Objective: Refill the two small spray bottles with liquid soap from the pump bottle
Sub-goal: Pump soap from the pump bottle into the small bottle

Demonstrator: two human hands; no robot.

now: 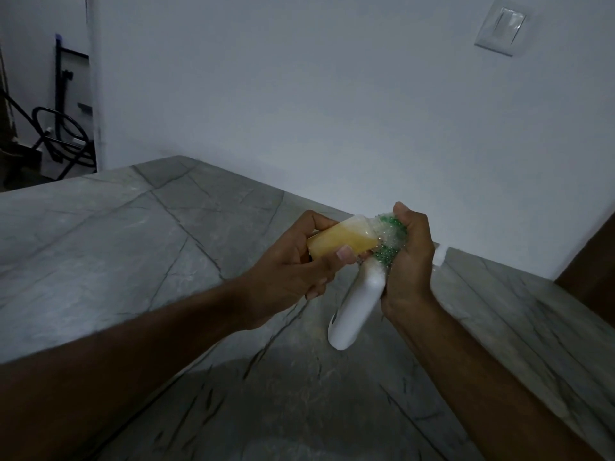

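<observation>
Above the grey table (pixel 139 234), the left hand (pixel 293 271) grips a small spray bottle (pixel 109 242), translucent and amber-filled, lying sideways; the right hand (pixel 411 261) clasps the white pump bottle (pixel 354 311), its green-beaded top against the small one's mouth.

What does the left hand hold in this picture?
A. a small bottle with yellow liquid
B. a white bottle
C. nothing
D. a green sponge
A: the left hand grips the small bottle of yellow liquid, tilted toward the white bottle in the right hand.
</observation>
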